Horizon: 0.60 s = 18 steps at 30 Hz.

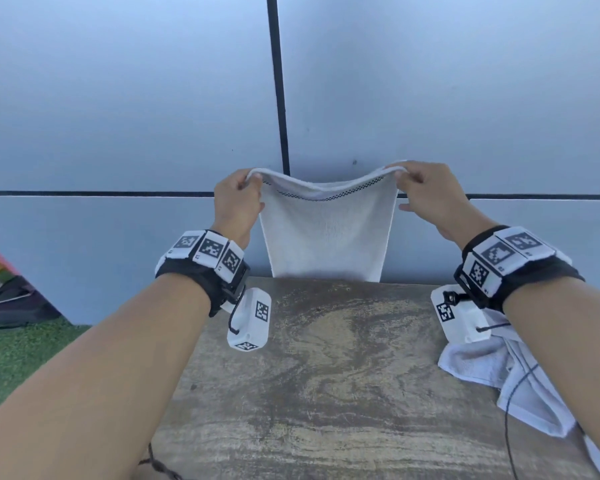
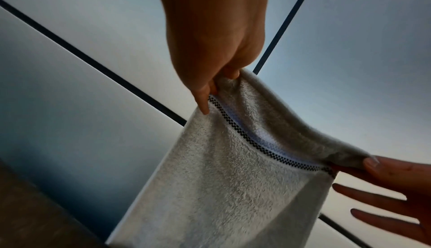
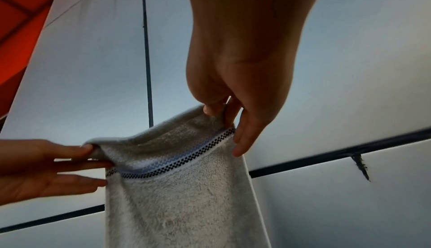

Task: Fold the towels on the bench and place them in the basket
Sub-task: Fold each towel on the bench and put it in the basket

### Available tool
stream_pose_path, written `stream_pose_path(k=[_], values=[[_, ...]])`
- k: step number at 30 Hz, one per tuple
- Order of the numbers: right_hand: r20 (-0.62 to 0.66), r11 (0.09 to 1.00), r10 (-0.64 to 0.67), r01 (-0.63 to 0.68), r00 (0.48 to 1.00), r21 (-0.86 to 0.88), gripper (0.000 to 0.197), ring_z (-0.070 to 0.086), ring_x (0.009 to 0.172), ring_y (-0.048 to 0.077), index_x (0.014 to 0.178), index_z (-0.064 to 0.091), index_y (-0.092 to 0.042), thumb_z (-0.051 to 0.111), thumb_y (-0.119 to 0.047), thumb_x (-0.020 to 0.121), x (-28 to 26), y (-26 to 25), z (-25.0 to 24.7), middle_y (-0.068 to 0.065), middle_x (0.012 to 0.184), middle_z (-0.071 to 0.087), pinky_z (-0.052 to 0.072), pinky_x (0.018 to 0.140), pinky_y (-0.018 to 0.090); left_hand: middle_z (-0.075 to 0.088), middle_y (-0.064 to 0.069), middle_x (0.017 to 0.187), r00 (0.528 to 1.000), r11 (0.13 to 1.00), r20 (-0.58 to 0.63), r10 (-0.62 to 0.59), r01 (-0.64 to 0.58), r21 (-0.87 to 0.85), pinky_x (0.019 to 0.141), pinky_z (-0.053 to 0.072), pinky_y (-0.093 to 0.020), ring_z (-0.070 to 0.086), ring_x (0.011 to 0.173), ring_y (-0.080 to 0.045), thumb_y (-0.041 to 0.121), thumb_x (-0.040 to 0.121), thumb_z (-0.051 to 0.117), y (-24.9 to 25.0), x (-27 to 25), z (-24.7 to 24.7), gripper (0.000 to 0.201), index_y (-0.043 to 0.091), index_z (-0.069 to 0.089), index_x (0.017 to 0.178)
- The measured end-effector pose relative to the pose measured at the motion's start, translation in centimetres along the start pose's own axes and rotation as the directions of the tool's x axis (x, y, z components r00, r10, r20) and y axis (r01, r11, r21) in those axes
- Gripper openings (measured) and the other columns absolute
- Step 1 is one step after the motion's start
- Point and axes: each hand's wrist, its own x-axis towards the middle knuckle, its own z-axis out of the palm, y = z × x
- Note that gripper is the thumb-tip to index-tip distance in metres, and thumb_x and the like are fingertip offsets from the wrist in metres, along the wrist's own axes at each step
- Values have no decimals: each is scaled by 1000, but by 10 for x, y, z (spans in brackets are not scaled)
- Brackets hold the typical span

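Note:
A white towel with a black checkered stripe hangs doubled over above the far edge of the bench. My left hand pinches its upper left corner and my right hand pinches the upper right one. The left wrist view shows the towel pinched by my left hand, with my right hand at the other corner. From the right wrist, the towel hangs from my right hand and my left hand. No basket is in view.
A second white towel lies crumpled at the bench's right edge, partly under my right forearm. A grey panelled wall stands right behind the bench. Green turf and a dark bag are on the left.

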Motion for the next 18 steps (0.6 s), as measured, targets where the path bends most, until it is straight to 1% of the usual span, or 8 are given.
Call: stream_pose_path(k=[2,3,5,8,9,12,15,18], values=[[-31,997,-30,28,999,-75,25,69,95,32,106,74,-23,49,-23,102,1,-2,0,12,97,71,58,87,53,51,-2,80,999,999,-13,33,-33,4,87,56,-37,49,78,-17,19,102,52,4,2,0,22,21,70,89],[-64,992,-49,42,997,-118,25,69,96,34,103,72,-19,48,-23,102,1,-1,-1,13,97,71,57,85,52,52,-1,79,998,998,-20,53,-53,21,82,55,-35,50,78,-17,19,101,53,6,3,-1,22,22,70,87],[-139,977,-90,61,986,-204,24,69,90,33,95,69,-16,48,-25,102,-2,4,-4,13,93,70,56,77,43,55,6,73,996,991,-17,87,-85,99,80,53,-34,52,75,-14,21,100,56,4,5,-8,21,24,72,87],[-185,948,-124,61,975,-313,23,62,81,32,89,68,-16,54,-29,100,-17,16,-7,12,86,67,44,67,33,60,8,70,995,951,27,99,-102,291,81,55,-39,55,73,-13,24,97,61,-8,0,-25,15,20,74,89],[-179,939,-126,59,976,-338,24,61,81,31,90,69,-16,55,-32,99,-25,20,-7,12,86,66,43,67,32,61,5,71,995,932,42,96,-104,346,74,54,-39,55,71,-14,25,95,63,-13,-4,-31,16,17,74,87],[-134,933,-87,34,987,-360,27,56,82,25,88,69,-11,58,-33,99,-53,31,-3,5,81,59,36,69,29,66,-8,72,991,869,105,85,-125,479,58,43,-26,61,65,-16,30,95,64,-28,-24,-49,29,6,69,78],[-69,937,-32,5,997,-349,23,56,75,28,83,69,-14,61,-30,97,-89,44,-1,8,74,63,34,61,32,57,-12,68,988,812,150,37,-117,571,59,38,-28,46,59,-17,33,94,67,-39,-53,-67,39,-5,67,86],[3,935,16,-14,1000,-355,26,53,63,28,76,65,-15,63,-30,97,-125,56,0,9,62,58,35,55,31,53,-5,67,979,773,199,-43,-94,628,55,34,-27,40,55,-15,34,92,70,-45,-85,-83,33,1,72,87]])
